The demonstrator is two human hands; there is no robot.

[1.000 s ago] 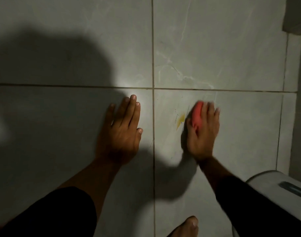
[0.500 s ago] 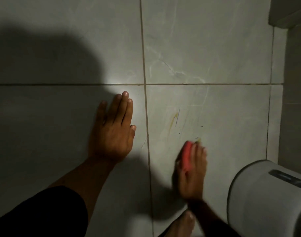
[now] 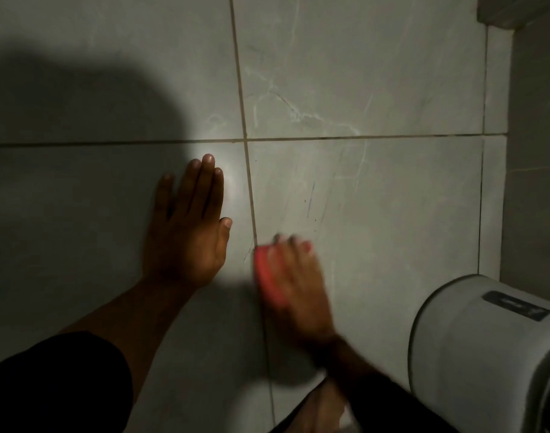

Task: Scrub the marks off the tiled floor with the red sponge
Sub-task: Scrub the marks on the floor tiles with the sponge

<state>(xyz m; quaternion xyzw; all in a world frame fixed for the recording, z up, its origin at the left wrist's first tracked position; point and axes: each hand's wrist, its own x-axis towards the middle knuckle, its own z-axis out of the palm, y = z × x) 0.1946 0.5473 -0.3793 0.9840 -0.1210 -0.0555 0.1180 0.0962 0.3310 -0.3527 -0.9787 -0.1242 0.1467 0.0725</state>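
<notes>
My right hand presses the red sponge flat on the grey tiled floor, just right of the vertical grout line; the hand is motion-blurred. Most of the sponge is hidden under the fingers, with only its left edge showing. Thin dark scratch marks and small specks run up the tile above the sponge. My left hand lies flat on the neighbouring tile to the left, palm down, fingers together, holding nothing.
A white round bin with a dark label stands at the lower right, close to my right forearm. A wall runs along the right edge. A bare foot shows at the bottom. A large shadow covers the left tiles.
My right hand has slid the sponge from the upper part of the tile down and left toward the grout line. The yellowish smear has faded from sight. My left hand stays planted.
</notes>
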